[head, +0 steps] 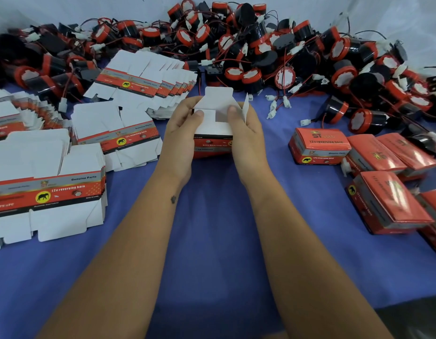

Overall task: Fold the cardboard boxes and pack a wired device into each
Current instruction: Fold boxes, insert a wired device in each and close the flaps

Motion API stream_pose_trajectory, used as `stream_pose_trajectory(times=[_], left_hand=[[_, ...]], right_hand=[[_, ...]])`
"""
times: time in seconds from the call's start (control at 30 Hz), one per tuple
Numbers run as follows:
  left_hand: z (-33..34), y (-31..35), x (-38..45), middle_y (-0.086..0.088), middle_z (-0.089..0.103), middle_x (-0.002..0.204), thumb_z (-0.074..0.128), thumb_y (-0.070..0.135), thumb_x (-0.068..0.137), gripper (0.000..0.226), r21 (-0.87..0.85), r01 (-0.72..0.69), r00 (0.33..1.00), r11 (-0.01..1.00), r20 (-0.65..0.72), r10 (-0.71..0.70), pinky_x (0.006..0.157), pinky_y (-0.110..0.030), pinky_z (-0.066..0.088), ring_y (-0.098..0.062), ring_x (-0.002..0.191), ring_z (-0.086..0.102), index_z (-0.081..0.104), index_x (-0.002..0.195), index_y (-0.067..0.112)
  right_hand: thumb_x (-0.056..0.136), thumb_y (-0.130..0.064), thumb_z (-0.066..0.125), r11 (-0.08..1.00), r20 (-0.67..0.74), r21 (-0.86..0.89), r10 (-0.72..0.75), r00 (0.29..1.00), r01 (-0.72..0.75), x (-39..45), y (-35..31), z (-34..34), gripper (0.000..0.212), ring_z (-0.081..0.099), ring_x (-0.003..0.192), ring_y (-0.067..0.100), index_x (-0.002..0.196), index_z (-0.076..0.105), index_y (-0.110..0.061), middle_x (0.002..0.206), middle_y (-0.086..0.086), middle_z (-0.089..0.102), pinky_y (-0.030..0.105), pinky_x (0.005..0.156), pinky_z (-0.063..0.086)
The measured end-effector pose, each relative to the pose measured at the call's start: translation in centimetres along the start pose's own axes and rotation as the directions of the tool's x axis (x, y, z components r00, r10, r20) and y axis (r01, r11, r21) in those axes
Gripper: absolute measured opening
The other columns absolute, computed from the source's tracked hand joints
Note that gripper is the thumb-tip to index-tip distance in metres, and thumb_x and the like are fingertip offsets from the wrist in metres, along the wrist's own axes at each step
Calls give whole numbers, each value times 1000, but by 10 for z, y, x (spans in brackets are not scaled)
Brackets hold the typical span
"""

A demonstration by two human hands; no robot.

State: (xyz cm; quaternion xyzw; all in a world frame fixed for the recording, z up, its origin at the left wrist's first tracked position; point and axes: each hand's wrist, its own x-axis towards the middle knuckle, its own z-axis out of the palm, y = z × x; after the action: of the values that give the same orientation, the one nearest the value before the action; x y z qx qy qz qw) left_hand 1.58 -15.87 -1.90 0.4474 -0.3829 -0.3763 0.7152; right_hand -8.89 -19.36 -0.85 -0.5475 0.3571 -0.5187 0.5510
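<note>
box in hand: small red-and-white printed cardboard box, half erected, held upright at centre of the blue-covered table; white end flaps up top partly folded in, one side flap standing free at right
left hand: left hand wraps the box's left side, thumb pressing a white flap down; grip closed round the box
right hand: right hand holds the right side, thumb on the inner flap; grip closed round the box
step (judged): closing one end; no device seen inside
devices: heap of black-and-red round horns with red/black wires and white plugs across the far table, well apart from the box
flat stock: stacks of unfolded white box blanks with red printed bands at left
done: closed glossy red boxes lying at right
risk 1: free side flap may get trapped outside or crease if the top tuck flap goes down first
risk 2: thumbs pressing too hard could buckle the thin card or skew the box
risk 3: wires in the heap look tangled; pulling one horn may drag its neighbours
text on blanks: "12v reversing horn", "Genuine Parts", yellow oval with black elephant
text on closed box: "ST" logo, "12v reversing horn"
small print: too blurred to read
</note>
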Motion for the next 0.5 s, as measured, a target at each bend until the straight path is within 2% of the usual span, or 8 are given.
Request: stream_pose_trajectory(times=[0.07, 0.13, 0.17, 0.2, 0.27, 0.37, 0.5], left_hand=[[0, 2, 0, 12, 71, 101, 48, 11, 97, 30, -36, 7, 999, 999, -38, -8, 68, -22, 55, -5, 89, 69, 67, 104, 33], [0, 2, 0, 8, 71, 104, 46, 11, 98, 29, -50, 5, 997, 999, -71, -9, 67, -22, 55, -6, 88, 70, 66, 106, 31], [0, 2, 0, 7, 71, 105, 45, 11, 98, 29, -47, 7, 997, 999, -79, -11, 66, -23, 55, -6, 88, 70, 65, 107, 31], [0, 2, 0, 6, 71, 105, 44, 12, 98, 29, -41, 10, 996, 999, -83, -13, 66, -23, 55, -7, 88, 70, 65, 108, 30], [0, 2, 0, 6, 71, 106, 44, 13, 99, 29, -27, 14, 996, 1000, -89, -16, 67, -24, 55, -8, 89, 70, 64, 108, 31], [2, 2, -1, 12, 72, 99, 43, 12, 99, 29, -7, 1, 996, 1000, -92, -2, 66, -22, 55, -4, 86, 69, 64, 105, 32], [5, 5, -4, 25, 70, 88, 40, 10, 100, 35, 35, -29, 996, 999, -80, 32, 66, -21, 55, 3, 83, 67, 62, 100, 38]], right_hand=[[100, -30, 48, 999, 79, 39, -35, 996, 32, 0, 0, 1, 14, 62, 100, 11, 108, 58, -27, 109, -1, 66, 31, 86, 53], [96, -45, 44, 996, 140, 88, -12, 990, 0, 1, 0, 1, 37, 55, 122, 19, 124, 56, -26, 129, 3, 61, 41, 103, 47], [95, -49, 41, 986, 160, 162, 22, 987, -48, 1, -1, 1, 43, 56, 123, 18, 128, 56, -26, 130, 2, 62, 40, 103, 48], [96, -47, 41, 963, 181, 251, 54, 982, -99, 2, -2, 1, 43, 61, 117, 16, 128, 57, -25, 124, 1, 66, 35, 97, 52], [100, -34, 40, 927, 206, 339, 95, 974, -162, 4, -3, 0, 36, 67, 107, 17, 128, 59, -20, 115, 3, 71, 31, 86, 56], [101, -21, 37, 957, 169, 238, 125, 978, -163, 5, 0, -2, 34, 64, 111, 25, 128, 58, -21, 121, 7, 68, 42, 95, 51], [95, -12, 37, 983, 191, 129, 105, 976, -131, 4, 2, -3, 34, 64, 94, 16, 113, 58, -32, 108, -1, 68, 36, 78, 54]])
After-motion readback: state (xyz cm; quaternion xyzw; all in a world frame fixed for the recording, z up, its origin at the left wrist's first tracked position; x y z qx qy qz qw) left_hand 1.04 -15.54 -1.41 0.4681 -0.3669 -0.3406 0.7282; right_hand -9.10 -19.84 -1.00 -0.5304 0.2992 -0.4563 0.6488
